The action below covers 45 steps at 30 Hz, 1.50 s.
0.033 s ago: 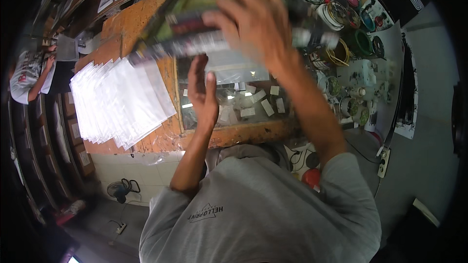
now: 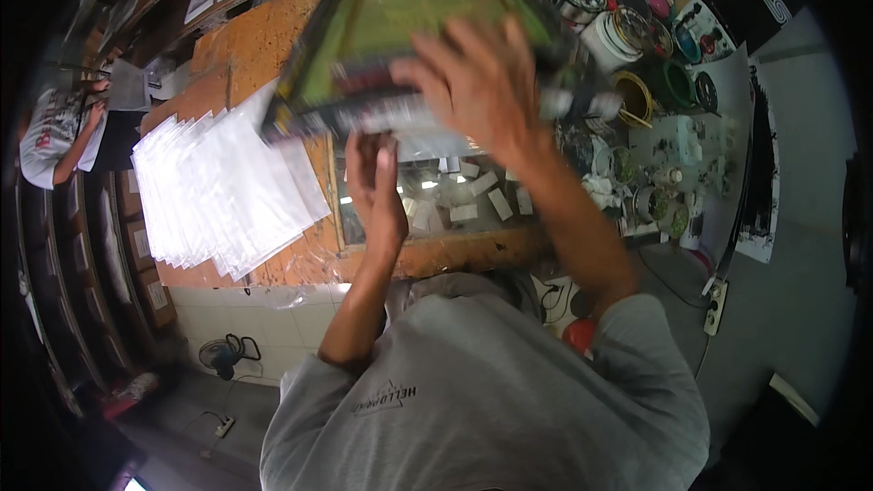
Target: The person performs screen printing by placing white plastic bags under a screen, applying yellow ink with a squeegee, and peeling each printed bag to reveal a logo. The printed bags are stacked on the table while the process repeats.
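A screen printing frame (image 2: pixel 427 14) with yellow-green mesh stands tilted over the table, its near bar raised and blurred by motion. My right hand (image 2: pixel 482 100) reaches over this near bar, gripping the frame, fingers spread above the mesh and smeared. Just below the bar's left part is my left hand (image 2: pixel 375 191), open, fingers pointing up and thumb apart; whether its fingertips touch the frame I cannot tell. Beneath the frame a pale plastic sheet (image 2: pixel 427 143) lies on the glass top (image 2: pixel 368 235), partly hidden. Several small white rectangular pieces (image 2: pixel 482 184) show at the glass nearer me.
A fanned stack of white plastic sheets (image 2: pixel 227 191) covers the left of the orange wooden table (image 2: pixel 282 264). Paint cans and tubs (image 2: pixel 627 95) crowd the right side. At far left another person (image 2: pixel 64 132) holds a sheet. A small fan (image 2: pixel 218 359) stands below.
The frame's near bar has come down and a little toward me, with my right hand moving down along with it. My left hand has shifted slightly downward.
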### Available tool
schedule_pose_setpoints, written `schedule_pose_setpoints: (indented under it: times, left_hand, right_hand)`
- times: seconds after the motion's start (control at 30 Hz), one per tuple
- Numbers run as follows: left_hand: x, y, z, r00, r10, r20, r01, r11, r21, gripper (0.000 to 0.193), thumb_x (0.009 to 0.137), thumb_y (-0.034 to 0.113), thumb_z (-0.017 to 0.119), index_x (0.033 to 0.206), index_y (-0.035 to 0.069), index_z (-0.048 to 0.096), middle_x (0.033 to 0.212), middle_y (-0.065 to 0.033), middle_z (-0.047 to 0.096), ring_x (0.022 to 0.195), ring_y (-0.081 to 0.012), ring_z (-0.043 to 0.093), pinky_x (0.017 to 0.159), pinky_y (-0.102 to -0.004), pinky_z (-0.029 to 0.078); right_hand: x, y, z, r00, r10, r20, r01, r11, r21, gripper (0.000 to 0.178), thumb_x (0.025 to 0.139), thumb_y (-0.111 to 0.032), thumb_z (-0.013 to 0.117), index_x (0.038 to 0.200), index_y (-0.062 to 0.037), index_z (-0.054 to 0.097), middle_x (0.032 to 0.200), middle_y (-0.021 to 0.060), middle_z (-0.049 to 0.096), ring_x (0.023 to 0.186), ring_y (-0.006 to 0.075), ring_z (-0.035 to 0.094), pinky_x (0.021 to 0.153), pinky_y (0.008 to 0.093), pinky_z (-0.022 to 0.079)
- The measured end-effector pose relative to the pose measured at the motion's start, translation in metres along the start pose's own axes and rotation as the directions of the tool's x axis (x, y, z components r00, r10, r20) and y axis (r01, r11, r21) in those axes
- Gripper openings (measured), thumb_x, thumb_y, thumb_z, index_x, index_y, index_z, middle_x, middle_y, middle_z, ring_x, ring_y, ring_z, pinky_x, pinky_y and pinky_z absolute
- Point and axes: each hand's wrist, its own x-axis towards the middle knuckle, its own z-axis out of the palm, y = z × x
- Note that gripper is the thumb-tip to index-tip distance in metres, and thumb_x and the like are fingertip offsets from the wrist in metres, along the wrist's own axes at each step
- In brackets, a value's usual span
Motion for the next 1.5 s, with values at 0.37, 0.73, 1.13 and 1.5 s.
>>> schedule_pose_setpoints:
  times: [0.37,0.73,1.13,1.5]
  left_hand:
    - [-0.017,-0.107,-0.044,0.572,-0.8,-0.18,0.634,0.57,-0.523,0.065,0.099,0.039,0.064,0.153,0.013,0.038,0.121,-0.0089,0.041,0.132,-0.0286,0.047,0.118,-0.0718,0.021]
    - [-0.013,-0.09,-0.027,0.584,-0.779,-0.229,0.651,0.617,-0.442,0.089,0.099,0.046,0.059,0.165,0.005,0.015,0.166,-0.0261,0.017,0.152,-0.0374,0.031,0.121,-0.067,0.018]
    - [-0.009,-0.078,-0.017,0.483,-0.799,-0.358,0.598,0.6,-0.532,0.036,0.096,0.041,0.071,0.116,0.014,0.056,0.111,-0.0052,0.051,0.115,-0.0258,0.052,0.105,-0.0581,0.036]
    - [-0.02,-0.082,-0.029,0.56,-0.765,-0.319,0.562,0.633,-0.532,0.028,0.096,0.037,0.074,0.105,0.016,0.057,0.097,-0.001,0.056,0.101,-0.0231,0.06,0.094,-0.0517,0.045]
  right_hand:
    - [-0.14,0.007,0.1,0.693,0.217,0.688,-0.227,0.971,-0.077,0.074,0.083,-0.009,0.079,0.15,-0.0138,0.048,0.111,0.0154,0.058,0.113,0.0317,0.054,0.1,0.0521,0.035]
    - [-0.15,0.023,0.132,0.729,0.196,0.656,-0.21,0.976,-0.057,0.063,0.085,-0.007,0.075,0.144,-0.0167,0.053,0.114,0.01,0.057,0.119,0.0288,0.055,0.114,0.0805,0.014]
    - [-0.01,0.183,0.289,0.818,0.238,0.524,-0.202,0.971,-0.126,0.062,0.09,-0.007,0.071,0.148,-0.0204,0.053,0.127,0.01,0.062,0.13,0.0283,0.054,0.116,0.0819,0.009]
    - [-0.037,0.121,0.175,0.676,0.135,0.725,-0.291,0.952,0.094,0.064,0.088,-0.015,0.075,0.148,-0.0188,0.051,0.122,0.0155,0.06,0.12,0.0351,0.055,0.099,0.0517,0.037]
